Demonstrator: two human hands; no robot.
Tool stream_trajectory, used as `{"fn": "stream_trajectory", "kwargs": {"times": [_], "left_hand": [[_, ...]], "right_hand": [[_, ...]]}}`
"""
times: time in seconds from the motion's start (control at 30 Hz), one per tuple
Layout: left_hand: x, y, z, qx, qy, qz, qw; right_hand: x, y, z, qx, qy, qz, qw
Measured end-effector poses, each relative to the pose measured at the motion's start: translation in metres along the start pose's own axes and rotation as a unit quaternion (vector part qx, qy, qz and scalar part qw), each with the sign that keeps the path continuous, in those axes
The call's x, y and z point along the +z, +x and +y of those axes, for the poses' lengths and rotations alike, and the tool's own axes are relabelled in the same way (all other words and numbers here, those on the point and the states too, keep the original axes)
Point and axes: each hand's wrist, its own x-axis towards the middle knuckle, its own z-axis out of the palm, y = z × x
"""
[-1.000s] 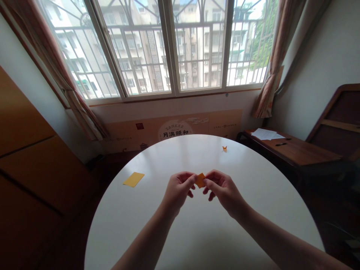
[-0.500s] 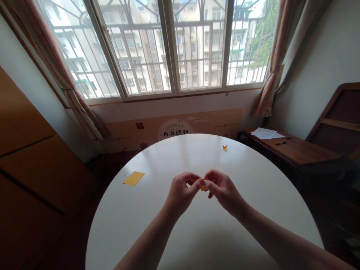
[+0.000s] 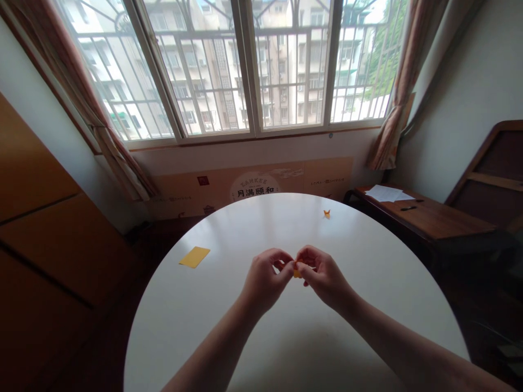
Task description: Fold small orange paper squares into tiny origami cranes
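Observation:
Between my fingertips, over the middle of the white round table [image 3: 229,228], is a small piece of folded orange-yellow paper [image 3: 297,273]. My left hand [image 3: 267,275] pinches it from the left with thumb and fingers. From the right, my right hand [image 3: 322,272] grips it the same way, and the two thumbs nearly meet. Most of the paper is hidden behind the fingers, so its folded shape does not show. A small orange folded paper crane [image 3: 327,214] stands toward the far right of the table. Off to the left lies a flat stack of yellow paper [image 3: 195,257].
A dark wooden bench [image 3: 433,218] at the right carries white sheets [image 3: 388,194] and a small dark object [image 3: 408,208]. Behind the table, a printed cardboard panel [image 3: 175,185] leans below the barred window. A wooden cabinet [image 3: 49,245] fills the left side.
Both hands stay in nearly the same place, with slight finger movement on the folded paper. The view has tilted a little. The crane and the yellow paper have not moved.

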Motion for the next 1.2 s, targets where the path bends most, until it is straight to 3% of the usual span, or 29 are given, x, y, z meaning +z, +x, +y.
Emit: {"fn": "stream_trajectory", "kwargs": {"times": [0.3,0.67,1.0,1.2], "left_hand": [[-0.001,-0.002,0.003,0.031,0.030,-0.016,0.999],[-0.003,0.000,0.006,0.000,0.008,0.003,1.000],[-0.006,0.001,0.008,-0.003,0.008,0.005,1.000],[-0.013,0.005,0.002,-0.077,-0.064,0.026,0.995]], "right_hand": [[-0.002,0.002,-0.004,0.029,-0.011,-0.029,0.999],[-0.012,0.006,-0.005,0.082,0.012,-0.080,0.993],[-0.014,0.008,-0.008,0.109,0.028,-0.089,0.990],[-0.019,0.011,-0.003,0.114,0.031,-0.079,0.990]]}}
